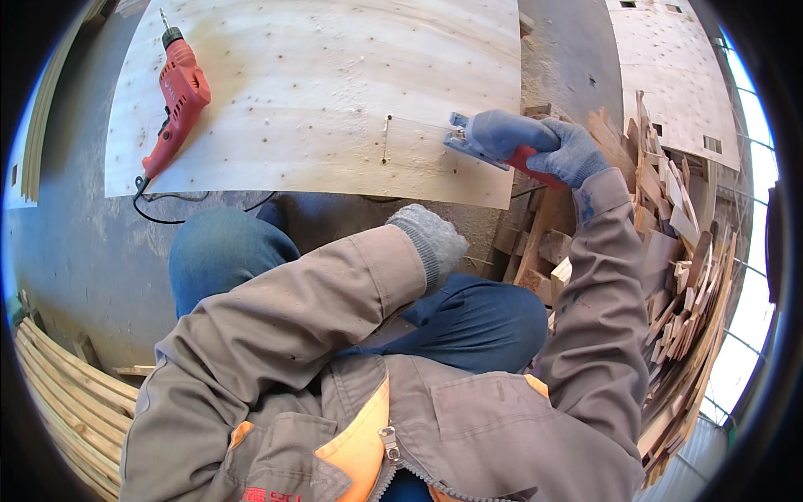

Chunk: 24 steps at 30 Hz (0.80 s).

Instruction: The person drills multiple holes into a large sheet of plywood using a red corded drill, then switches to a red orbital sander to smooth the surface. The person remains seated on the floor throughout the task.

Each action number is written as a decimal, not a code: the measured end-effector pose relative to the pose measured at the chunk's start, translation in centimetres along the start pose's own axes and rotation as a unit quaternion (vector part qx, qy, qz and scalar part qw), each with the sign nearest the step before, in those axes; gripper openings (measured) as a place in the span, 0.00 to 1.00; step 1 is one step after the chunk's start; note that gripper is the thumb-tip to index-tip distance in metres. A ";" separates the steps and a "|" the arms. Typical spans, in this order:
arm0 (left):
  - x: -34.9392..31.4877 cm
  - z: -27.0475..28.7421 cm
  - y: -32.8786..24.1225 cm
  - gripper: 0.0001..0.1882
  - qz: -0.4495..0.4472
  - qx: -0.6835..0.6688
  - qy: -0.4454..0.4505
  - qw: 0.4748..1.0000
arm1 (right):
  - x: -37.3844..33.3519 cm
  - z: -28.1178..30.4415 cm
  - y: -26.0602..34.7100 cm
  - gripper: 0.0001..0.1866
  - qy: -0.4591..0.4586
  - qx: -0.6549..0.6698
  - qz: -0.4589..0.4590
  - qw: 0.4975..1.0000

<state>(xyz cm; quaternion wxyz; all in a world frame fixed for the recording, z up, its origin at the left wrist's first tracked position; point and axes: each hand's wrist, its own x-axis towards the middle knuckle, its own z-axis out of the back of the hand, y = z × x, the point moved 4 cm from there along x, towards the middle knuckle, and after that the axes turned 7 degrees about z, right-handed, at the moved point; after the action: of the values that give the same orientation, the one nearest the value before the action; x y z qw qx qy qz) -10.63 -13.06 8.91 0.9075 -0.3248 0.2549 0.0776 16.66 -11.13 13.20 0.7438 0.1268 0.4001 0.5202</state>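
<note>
My right hand, in a grey knit glove, is wrapped round the handle of a jigsaw with a blue-grey body and red grip. The saw sits near the right edge of a pale plywood sheet. A short dark slit with a hole at each end runs through the sheet, left of the saw; a faint line leads from it toward the saw. My left hand, also gloved, is closed in front of the sheet's near edge, above my knee. Its fingers curl out of sight, so anything inside them is hidden.
A red corded drill with a bit fitted lies on the sheet's left side. Its black cable loops off the near edge. Wood offcuts pile up at the right, and long wooden strips lie lower left. Another plywood sheet is far right.
</note>
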 end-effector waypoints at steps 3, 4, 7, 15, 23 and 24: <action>-0.3 0.2 0.0 0.19 0.002 0.003 0.005 1.000 | 0.9 0.6 0.5 0.22 0.025 -0.019 -0.003 1.000; -0.3 0.2 -0.1 0.19 0.001 0.002 0.002 1.000 | 1.1 0.9 0.5 0.24 0.031 -0.045 0.001 0.999; -0.6 0.2 -0.1 0.19 0.002 0.000 -0.003 1.000 | 1.4 1.4 0.2 0.23 0.020 -0.078 0.017 0.997; -1.4 0.3 -0.2 0.20 0.009 0.001 0.007 1.000 | 0.5 0.3 -5.0 0.25 -0.013 0.034 -0.039 0.999; -1.6 0.5 -0.4 0.21 0.007 0.008 0.015 1.000 | 0.5 1.0 -3.8 0.23 -0.024 -0.051 0.018 0.998; -1.6 0.4 -0.5 0.21 0.006 0.008 0.012 1.000 | 0.7 1.1 -3.6 0.24 -0.026 -0.083 0.025 0.996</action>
<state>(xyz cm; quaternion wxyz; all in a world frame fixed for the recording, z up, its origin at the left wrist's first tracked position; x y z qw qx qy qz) -11.76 -13.15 10.24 0.9063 -0.3172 0.2683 0.0776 19.98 -11.86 11.37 0.7485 0.0884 0.3327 0.5668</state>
